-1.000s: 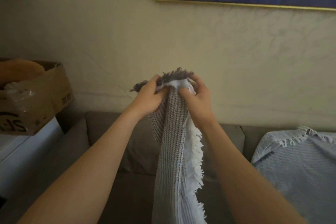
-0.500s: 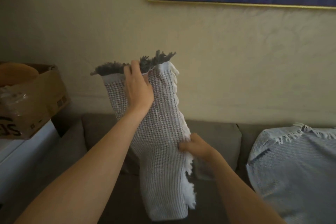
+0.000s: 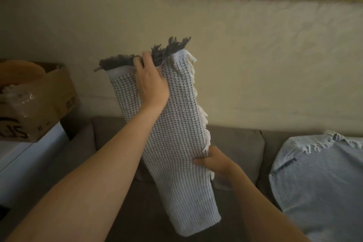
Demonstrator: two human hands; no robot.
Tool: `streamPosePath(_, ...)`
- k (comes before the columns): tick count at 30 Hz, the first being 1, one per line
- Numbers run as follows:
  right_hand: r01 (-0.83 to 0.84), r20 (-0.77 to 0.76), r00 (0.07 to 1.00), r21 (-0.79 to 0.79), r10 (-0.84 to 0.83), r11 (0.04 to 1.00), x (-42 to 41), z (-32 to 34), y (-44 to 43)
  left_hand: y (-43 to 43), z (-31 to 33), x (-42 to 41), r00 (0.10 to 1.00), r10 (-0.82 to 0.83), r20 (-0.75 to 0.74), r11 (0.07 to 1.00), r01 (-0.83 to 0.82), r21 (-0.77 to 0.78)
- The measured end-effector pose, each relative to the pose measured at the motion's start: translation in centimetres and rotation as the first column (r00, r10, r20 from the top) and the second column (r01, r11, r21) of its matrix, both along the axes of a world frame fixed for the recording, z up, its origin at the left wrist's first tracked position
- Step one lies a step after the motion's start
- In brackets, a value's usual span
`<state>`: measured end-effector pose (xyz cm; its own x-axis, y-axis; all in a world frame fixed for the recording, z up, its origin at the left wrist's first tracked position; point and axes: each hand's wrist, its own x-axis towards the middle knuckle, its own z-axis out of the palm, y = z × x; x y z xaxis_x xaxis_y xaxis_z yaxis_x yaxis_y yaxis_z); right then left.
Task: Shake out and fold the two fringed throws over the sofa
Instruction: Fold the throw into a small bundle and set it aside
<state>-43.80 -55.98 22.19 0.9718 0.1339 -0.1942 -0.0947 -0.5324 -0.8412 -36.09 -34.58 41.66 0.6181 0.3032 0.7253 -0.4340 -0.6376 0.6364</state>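
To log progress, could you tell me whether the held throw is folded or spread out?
Folded: the grey-fringed throw hangs as a narrow layered strip, left hand gripping its top, right hand its edge.

Coarse woven throw (image 3: pixel 176 124); matt cloth sofa (image 3: pixel 235 143).

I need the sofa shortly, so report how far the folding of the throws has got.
Looks done: the pale blue throw lies over the sofa on the right. In hand: the grey-fringed throw, a narrow folded strip, gripped near its top by the left hand and pinched at its white-fringed edge by the right hand. Left: finishing its fold and laying it over the sofa.
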Motion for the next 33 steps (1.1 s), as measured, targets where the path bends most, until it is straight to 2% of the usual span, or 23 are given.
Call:
streamPosePath(4,0.056,-0.022,0.998,0.099,-0.054,0.993,0.1,1.0,-0.5,0.4,-0.8,1.2,0.997,-0.023,-0.069,1.0,0.023,-0.01)
streamPosePath(8,0.129,-0.084,0.991,0.379,-0.105,0.916,0.1,4.8,0.3,1.5,-2.2,2.1,0.959,-0.061,-0.277,0.997,0.072,0.027)
streamPosePath(10,0.103,-0.085,0.994,0.495,-0.069,0.863,0.1,7.3,1.0,2.7,-3.5,2.7,0.883,-0.162,-0.441,0.976,0.209,0.06)
streamPosePath(12,0.063,-0.05,0.998,0.522,-0.043,0.851,0.4,9.1,1.9,3.6,-5.3,2.8,0.73,-0.294,-0.617,0.905,0.42,0.066)
streamPosePath(14,0.087,-0.018,0.996,0.523,-0.091,0.848,0.8,10.4,2.8,3.5,-7.5,2.4,0.616,-0.323,-0.718,0.841,0.535,0.081)
streamPosePath(17,0.133,0.064,0.982,0.45,-0.18,0.883,1.6,11.3,3.7,2.4,-11.0,1.0,0.55,-0.368,-0.75,0.861,0.507,-0.051)
streamPosePath(19,0.128,0.135,0.975,0.296,-0.174,0.947,2.2,11.1,4.0,2.0,-13.2,-0.4,0.574,-0.373,-0.729,0.911,0.377,-0.17)
streamPosePath(21,0.128,0.201,0.967,0.156,-0.158,0.979,2.5,10.8,4.3,2.1,-15.7,-1.6,0.622,-0.3,-0.723,0.954,0.208,-0.217)
streamPosePath(22,0.137,0.223,0.962,0.108,-0.158,0.985,2.7,10.4,4.4,2.3,-17.0,-2.3,0.601,-0.253,-0.758,0.967,0.129,-0.22)
streamPosePath(23,0.143,0.244,0.957,0.084,-0.159,0.986,2.8,10.0,4.3,2.6,-18.4,-2.9,0.545,-0.233,-0.805,0.97,0.067,-0.235)
streamPosePath(25,0.122,0.241,0.958,0.155,-0.157,0.98,2.6,9.4,4.1,3.2,-20.7,-4.2,0.35,-0.368,-0.861,0.922,0.021,-0.386)
streamPosePath(27,0.133,0.167,0.965,0.351,-0.202,0.927,2.2,8.9,3.9,3.7,-22.3,-5.2,0.15,-0.596,-0.789,0.8,0.026,-0.599)
streamPosePath(28,0.157,0.106,0.967,0.465,-0.231,0.871,2.0,8.8,3.6,3.8,-22.6,-5.6,0.1,-0.653,-0.751,0.757,0.049,-0.651)
streamPosePath(29,0.191,0.031,0.967,0.567,-0.252,0.801,1.8,8.8,3.3,3.8,-22.5,-5.7,0.097,-0.683,-0.724,0.73,0.092,-0.677)
streamPosePath(30,0.236,-0.048,0.962,0.637,-0.267,0.734,1.5,8.9,3.1,3.9,-22.5,-5.6,0.131,-0.693,-0.709,0.721,0.13,-0.68)
streamPosePath(33,0.323,-0.185,0.943,0.698,-0.275,0.639,1.3,9.3,2.3,3.3,-20.4,-5.4,0.279,-0.723,-0.632,0.688,0.202,-0.697)
